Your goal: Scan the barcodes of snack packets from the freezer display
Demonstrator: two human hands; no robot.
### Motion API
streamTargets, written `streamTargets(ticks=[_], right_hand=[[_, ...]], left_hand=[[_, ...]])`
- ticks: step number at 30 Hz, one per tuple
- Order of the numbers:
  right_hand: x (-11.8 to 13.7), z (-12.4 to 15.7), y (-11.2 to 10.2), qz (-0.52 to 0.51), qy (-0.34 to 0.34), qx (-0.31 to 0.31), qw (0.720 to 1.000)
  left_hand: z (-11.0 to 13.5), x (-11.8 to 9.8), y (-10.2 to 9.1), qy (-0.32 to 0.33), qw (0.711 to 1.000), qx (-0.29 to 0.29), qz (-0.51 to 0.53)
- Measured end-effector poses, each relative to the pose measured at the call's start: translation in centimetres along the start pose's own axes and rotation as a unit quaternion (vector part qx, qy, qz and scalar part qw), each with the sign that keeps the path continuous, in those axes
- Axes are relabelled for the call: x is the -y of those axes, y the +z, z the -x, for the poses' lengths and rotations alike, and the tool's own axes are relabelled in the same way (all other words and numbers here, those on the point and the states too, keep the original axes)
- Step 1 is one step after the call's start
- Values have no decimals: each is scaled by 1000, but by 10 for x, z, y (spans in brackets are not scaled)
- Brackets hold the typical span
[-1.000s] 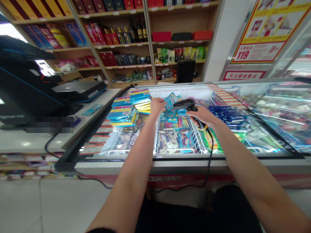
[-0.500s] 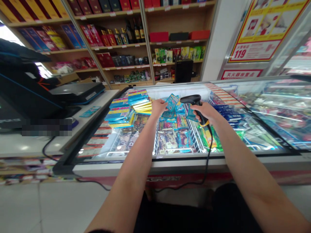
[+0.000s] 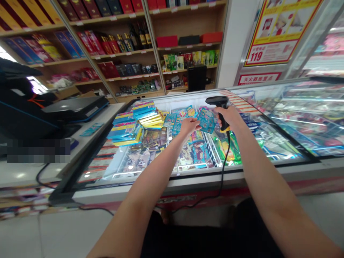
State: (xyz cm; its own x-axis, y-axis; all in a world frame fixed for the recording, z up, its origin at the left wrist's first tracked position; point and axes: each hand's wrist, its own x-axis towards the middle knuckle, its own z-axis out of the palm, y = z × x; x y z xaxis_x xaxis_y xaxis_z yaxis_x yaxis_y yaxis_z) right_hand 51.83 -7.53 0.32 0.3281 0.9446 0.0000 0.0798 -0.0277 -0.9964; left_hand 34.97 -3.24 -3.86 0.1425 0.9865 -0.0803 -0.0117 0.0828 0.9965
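Observation:
My left hand [image 3: 189, 125] pinches a small teal packet [image 3: 206, 120] and holds it up over the open freezer chest [image 3: 172, 182]. My right hand [image 3: 229, 117] is wrapped round the handle of a black barcode scanner [image 3: 219, 102] with a yellow band, its head just above and right of the packet. The scanner's black cable [image 3: 223, 168] hangs down over the freezer's front edge. Below both hands lie wire baskets full of wrapped ice creams [image 3: 197, 148].
Stacks of blue and yellow boxes [image 3: 134, 123] sit in the freezer's left half. A glass lid [image 3: 295, 111] covers the right part. A counter [image 3: 29, 168] with a black till stands at the left. Wooden shelves [image 3: 129, 53] of boxes and bottles line the back wall.
My left hand has lifted the teal packet and carried it right, toward the scanner. My right hand has raised the scanner. The view has shifted a little to the right.

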Motion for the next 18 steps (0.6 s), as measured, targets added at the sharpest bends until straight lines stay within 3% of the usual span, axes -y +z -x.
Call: streamTargets(ticks=[6, 13, 18], right_hand=[[1, -2, 1, -4, -22, -7, 1000], [6, 4, 3, 1, -8, -7, 1000], [6, 7, 6, 1, -17, 9, 1000]], left_hand=[[2, 11, 15, -22, 999, 29, 22], [-1, 22, 15, 41, 982, 42, -181], [8, 11, 8, 95, 955, 39, -278]])
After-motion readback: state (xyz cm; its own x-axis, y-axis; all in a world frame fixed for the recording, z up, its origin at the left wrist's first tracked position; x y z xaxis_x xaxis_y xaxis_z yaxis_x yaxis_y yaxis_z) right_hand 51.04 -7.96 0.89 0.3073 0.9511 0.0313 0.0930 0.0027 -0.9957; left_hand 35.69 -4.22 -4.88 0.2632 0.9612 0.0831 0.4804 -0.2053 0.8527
